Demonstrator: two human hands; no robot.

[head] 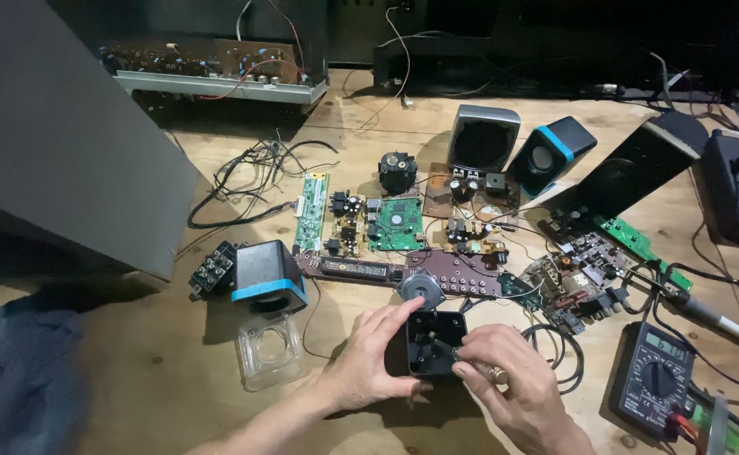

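Note:
My left hand (368,358) grips the left side of a small black plastic speaker housing (433,341) that stands open side up on the wooden bench. My right hand (513,383), with a ring on one finger, pinches a thin dark tool or wire at the housing's right rim. Just behind the housing lies a round grey speaker driver (423,288), resting on a long brown circuit board (437,274).
A black-and-blue small speaker (267,274) and a clear plastic cover (268,347) lie left. Several circuit boards (396,223), more speakers (546,156), tangled wires (256,173), a multimeter (656,379), a soldering iron (715,316) and a grey cabinet (58,135) crowd the bench.

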